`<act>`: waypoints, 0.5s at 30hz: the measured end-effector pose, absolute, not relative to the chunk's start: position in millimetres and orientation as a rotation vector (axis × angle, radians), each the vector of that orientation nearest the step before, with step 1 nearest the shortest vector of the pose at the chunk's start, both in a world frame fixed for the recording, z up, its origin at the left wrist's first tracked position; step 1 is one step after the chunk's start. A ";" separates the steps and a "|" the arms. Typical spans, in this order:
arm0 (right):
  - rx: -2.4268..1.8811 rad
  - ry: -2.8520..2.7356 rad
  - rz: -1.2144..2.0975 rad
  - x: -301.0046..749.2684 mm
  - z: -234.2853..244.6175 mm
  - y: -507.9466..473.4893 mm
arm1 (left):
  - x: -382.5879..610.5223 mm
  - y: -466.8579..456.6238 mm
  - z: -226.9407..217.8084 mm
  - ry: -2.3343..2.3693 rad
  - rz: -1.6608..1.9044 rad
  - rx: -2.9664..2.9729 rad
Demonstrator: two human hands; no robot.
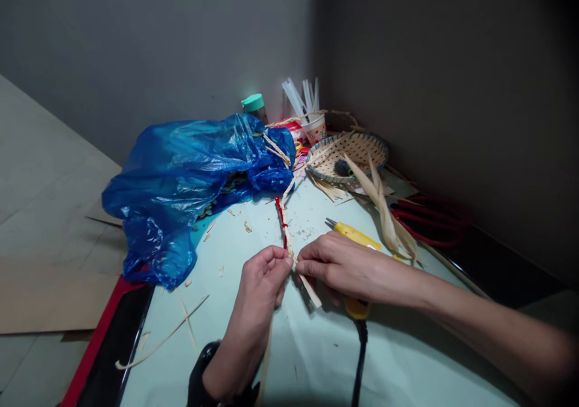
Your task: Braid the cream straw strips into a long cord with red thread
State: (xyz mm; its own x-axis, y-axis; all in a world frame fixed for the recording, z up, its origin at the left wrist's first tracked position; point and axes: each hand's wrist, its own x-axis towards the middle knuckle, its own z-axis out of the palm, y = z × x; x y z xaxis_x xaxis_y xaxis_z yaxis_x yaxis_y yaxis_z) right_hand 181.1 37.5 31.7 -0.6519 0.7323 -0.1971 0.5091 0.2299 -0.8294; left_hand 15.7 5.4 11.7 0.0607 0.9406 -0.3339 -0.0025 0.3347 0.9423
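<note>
A pale braid of dried husk strips (288, 238) runs up the middle of the table, with a thin red piece (280, 214) lying along its left side. My left hand (266, 277) pinches the near end of the braid between thumb and forefinger. From the right, my right hand (332, 265) also closes its fingers on the strips there. A loose flat strip end (311, 291) sticks out below the fingers. Behind my right hand lies a yellow glue gun (357, 236), partly hidden by the hand, its black cord (360, 359) running toward me.
A blue plastic bag (181, 172) fills the back left. At the back stand a green-lidded jar (254, 103) and a paper cup (315, 129) of glue sticks. A woven basket (323, 169), dried husks (382, 208) and red-handled scissors (407, 223) are at right. Scraps lie on the table (217, 328).
</note>
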 end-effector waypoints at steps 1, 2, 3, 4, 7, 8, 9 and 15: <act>-1.152 -2.234 1.457 181.0 31.4 36.9 | 16.5 5.0 11.6 1.298 0.924 0.966; -1.129 -2.197 1.523 180.8 31.2 36.2 | 17.3 4.5 11.6 1.294 0.926 0.957; -1.109 -2.164 1.580 180.6 31.1 35.7 | 17.9 3.9 11.7 1.291 0.925 0.950; -1.093 -2.139 1.629 180.5 31.1 35.4 | 18.4 3.2 11.8 1.291 0.921 0.946; -1.068 -2.098 1.715 180.7 32.2 35.4 | 19.1 1.1 12.0 1.293 0.905 0.975; -1.060 -2.096 1.725 180.9 32.6 35.5 | 19.0 0.7 11.9 1.292 0.905 0.994; -1.055 -2.099 1.726 181.2 33.1 35.5 | 18.9 0.5 11.6 1.291 0.908 1.011; -1.089 -2.317 1.447 182.2 42.0 34.6 | 15.1 5.1 10.2 1.261 0.932 1.017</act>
State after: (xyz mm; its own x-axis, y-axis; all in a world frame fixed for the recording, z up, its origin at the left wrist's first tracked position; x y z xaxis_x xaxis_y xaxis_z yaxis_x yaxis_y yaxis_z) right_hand 182.2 34.6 42.0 -0.7086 0.6757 -0.2036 0.4794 0.2493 -0.8414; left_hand 15.1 5.1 10.2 0.0893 0.9516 -0.2941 -0.0017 0.2954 0.9554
